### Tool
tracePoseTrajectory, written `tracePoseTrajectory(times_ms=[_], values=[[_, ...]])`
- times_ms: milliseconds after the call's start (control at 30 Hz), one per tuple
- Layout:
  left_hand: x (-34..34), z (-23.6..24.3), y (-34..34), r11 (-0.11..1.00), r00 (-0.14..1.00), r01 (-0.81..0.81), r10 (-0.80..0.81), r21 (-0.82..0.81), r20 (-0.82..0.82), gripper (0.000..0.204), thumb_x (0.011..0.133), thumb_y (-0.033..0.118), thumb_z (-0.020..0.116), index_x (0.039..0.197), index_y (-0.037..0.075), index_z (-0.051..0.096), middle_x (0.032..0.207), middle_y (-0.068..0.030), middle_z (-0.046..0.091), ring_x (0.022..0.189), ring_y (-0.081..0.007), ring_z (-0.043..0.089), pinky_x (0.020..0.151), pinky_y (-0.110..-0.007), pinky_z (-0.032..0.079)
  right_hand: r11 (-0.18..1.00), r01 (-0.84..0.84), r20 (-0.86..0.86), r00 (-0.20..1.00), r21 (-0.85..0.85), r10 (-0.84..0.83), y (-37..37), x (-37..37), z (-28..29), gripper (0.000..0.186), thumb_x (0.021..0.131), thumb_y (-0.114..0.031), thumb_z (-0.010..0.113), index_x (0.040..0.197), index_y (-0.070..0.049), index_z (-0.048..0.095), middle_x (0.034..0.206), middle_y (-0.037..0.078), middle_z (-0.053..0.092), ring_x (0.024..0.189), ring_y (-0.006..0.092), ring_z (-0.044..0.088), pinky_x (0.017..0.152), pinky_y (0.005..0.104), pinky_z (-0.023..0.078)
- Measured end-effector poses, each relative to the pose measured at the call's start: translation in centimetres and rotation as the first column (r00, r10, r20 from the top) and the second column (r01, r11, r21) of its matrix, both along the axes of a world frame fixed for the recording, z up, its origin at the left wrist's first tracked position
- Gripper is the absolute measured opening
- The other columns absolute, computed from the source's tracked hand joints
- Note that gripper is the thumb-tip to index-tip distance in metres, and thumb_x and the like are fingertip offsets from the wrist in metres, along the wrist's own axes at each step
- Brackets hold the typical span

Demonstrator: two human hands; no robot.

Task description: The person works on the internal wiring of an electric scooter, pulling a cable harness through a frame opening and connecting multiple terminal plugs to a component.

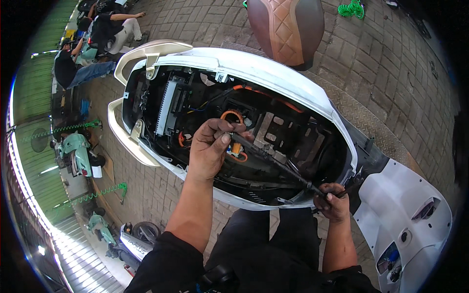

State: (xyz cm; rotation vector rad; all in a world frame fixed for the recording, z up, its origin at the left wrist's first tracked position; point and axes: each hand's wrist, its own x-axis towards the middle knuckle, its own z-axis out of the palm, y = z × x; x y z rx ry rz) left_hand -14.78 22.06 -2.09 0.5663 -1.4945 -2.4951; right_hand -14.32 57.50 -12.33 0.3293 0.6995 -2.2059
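A white scooter body [273, 73] lies open below me, its black inner bay showing orange cables [232, 116], a grey ribbed module [165, 105] and black brackets. My left hand [211, 149] is inside the bay, its fingers pinched around the far tip of a long thin black tool [273, 161] near an orange connector [236, 151]. My right hand [333, 200] grips the tool's handle end at the near rim of the bay. The tool runs slanted between both hands.
A brown quilted scooter seat [286, 29] rests on the paving behind the body. A white scooter panel [405, 215] lies at right. Two people [105, 31] sit at far left near green scooters [75, 154], green coiled hoses [97, 195] and a wheel [144, 233].
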Motion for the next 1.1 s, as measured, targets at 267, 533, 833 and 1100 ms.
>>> tracePoseTrajectory(times_ms=[267,533,833,1100], values=[[0.3,-1.1,0.2,0.988,1.0,0.016,-0.014,0.156,-0.014,0.021,0.093,0.016,0.065,0.106,0.001,0.057,0.108,-0.0206,0.067,0.101,-0.0342,0.067,0.09,-0.046,0.055,1.0,-0.013,0.087,0.996,-0.028,0.016,-0.7,0.3,-0.3,0.02,0.082,-0.006,0.07,0.1,0.002,0.068,0.096,0.017,0.068,0.051,0.0121,0.051,0.05,0.0305,0.041],[-0.3,-1.9,1.1,0.982,0.995,-0.098,0.101,0.159,-0.005,0.034,0.097,0.021,0.058,0.123,0.001,0.049,0.11,-0.0206,0.066,0.096,-0.0325,0.068,0.089,-0.043,0.055,0.999,-0.035,0.039,0.999,0.011,0.035,-1.4,-0.6,-0.9,0.023,0.084,-0.007,0.07,0.105,0.002,0.067,0.095,0.017,0.068,0.053,0.0114,0.05,0.054,0.0306,0.042],[-2.0,-6.0,-2.3,0.735,0.65,-0.6,0.678,-0.317,0.343,0.039,0.098,0.019,0.052,0.133,0.005,0.04,0.108,-0.0177,0.06,0.095,-0.0303,0.064,0.079,-0.044,0.053,0.996,-0.088,0.01,0.996,0.03,0.088,-1.8,-2.5,-1.6,0.025,0.086,-0.008,0.068,0.109,0.003,0.065,0.093,0.019,0.068,0.054,0.0103,0.049,0.056,0.0301,0.043],[-2.0,-17.0,-9.6,0.405,0.511,-0.579,0.856,-0.708,0.071,0.045,0.093,0.016,0.064,0.127,-0.006,0.045,0.112,-0.021,0.062,0.095,-0.0293,0.063,0.082,-0.036,0.051,0.96,-0.25,-0.079,0.962,0.125,0.26,-4.6,-7.1,-2.6,0.026,0.086,-0.007,0.066,0.109,0.007,0.063,0.076,0.008,0.062,0.053,0.0112,0.047,0.055,0.0285,0.041]])
